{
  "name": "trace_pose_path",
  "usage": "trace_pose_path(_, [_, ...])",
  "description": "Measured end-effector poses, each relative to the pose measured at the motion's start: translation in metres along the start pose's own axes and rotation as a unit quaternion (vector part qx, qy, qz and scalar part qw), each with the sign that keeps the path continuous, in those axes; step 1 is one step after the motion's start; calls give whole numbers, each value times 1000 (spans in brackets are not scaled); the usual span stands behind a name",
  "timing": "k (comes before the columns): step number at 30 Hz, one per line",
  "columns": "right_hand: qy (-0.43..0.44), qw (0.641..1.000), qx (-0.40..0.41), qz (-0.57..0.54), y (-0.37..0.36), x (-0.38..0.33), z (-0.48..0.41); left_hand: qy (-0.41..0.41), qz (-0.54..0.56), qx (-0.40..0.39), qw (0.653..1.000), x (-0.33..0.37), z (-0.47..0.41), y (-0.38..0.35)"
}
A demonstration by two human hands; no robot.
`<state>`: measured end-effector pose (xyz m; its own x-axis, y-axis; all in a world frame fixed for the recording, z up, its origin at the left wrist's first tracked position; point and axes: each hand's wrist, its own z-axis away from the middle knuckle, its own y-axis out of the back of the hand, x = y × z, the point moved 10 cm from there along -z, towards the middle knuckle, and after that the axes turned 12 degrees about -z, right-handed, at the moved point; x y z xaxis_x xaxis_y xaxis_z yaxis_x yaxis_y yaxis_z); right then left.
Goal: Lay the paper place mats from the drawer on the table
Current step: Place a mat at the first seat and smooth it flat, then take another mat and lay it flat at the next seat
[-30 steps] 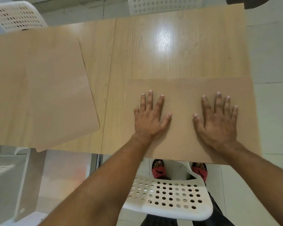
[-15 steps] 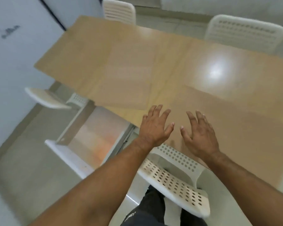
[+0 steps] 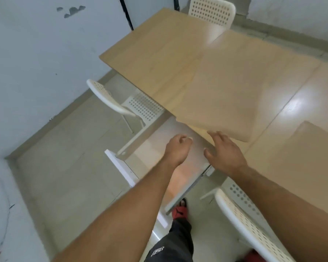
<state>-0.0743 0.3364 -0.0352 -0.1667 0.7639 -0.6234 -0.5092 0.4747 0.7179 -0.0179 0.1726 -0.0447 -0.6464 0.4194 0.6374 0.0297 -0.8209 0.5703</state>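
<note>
Two brown paper place mats lie on the light wooden table point(image 3: 151, 52): one mat point(image 3: 225, 95) at the centre, its near corner reaching the table's edge, and another mat point(image 3: 299, 159) at the right. A white drawer point(image 3: 157, 146) stands pulled out from under the table's near edge. My left hand point(image 3: 178, 148) hovers over the drawer's inside with its fingers curled in and nothing visible in them. My right hand point(image 3: 225, 150) is beside it at the drawer's right side, fingers apart and empty, just short of the centre mat's corner. Both hands are blurred.
White perforated chairs stand at the table's left side point(image 3: 121, 103), its far end point(image 3: 212, 12) and close at my lower right point(image 3: 254, 224). A pale wall runs along the left. My leg and a red sandal point(image 3: 180, 210) are beside the drawer.
Both hands have lifted off the right mat and swung left to the open drawer. My view turned left with them. The left hand's fingers have curled in.
</note>
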Motion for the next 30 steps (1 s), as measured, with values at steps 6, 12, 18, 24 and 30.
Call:
trace_pose_path(6, [-39,997,-26,56,-41,-32,-59,120,170,-56,976,-50,-56,26])
trace_pose_path(12, [-56,990,8,128,-47,-41,-98,143,225,-31,963,-42,-115,20])
trace_pose_path(18, [-69,988,8,136,-52,-34,-114,180,219,42,958,-45,-145,24])
trace_pose_path(24, [-81,990,17,115,-51,-34,-111,193,223,54,954,-35,-136,31])
trace_pose_path(30, [-76,992,96,4,-36,-39,-109,153,206,32,966,-12,-133,40])
